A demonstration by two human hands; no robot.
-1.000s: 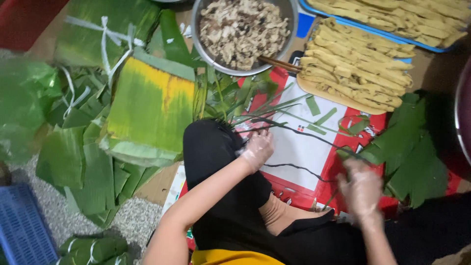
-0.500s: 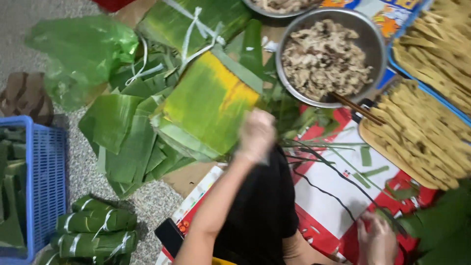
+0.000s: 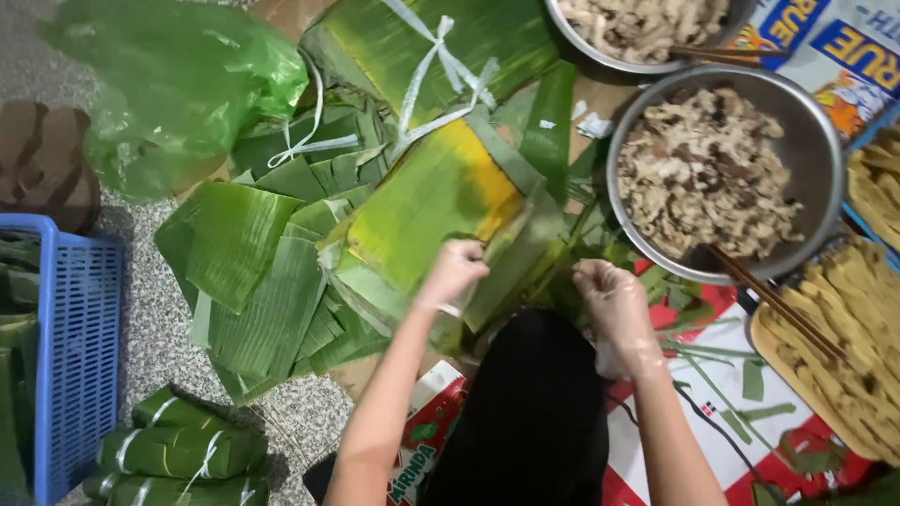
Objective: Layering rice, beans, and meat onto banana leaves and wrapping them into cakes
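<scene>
Now both hands (image 3: 450, 272) on leaf stack (image 3: 431, 211)

The speckled stone floor (image 3: 159, 309) carried a heap of cut banana leaves (image 3: 272, 272) at its middle, a blue plastic basket (image 3: 75, 347) at the left edge, and tied leaf bundles (image 3: 178, 450) near the bottom left. Printed paper sheets (image 3: 675, 440) (red and white) covered its right side.

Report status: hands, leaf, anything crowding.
Left hand grips edge of banana leaf stack. Right hand, gloved, at the leaf's lower right corner; grip unclear. Metal bowl of filling and chopsticks close on the right.
</scene>
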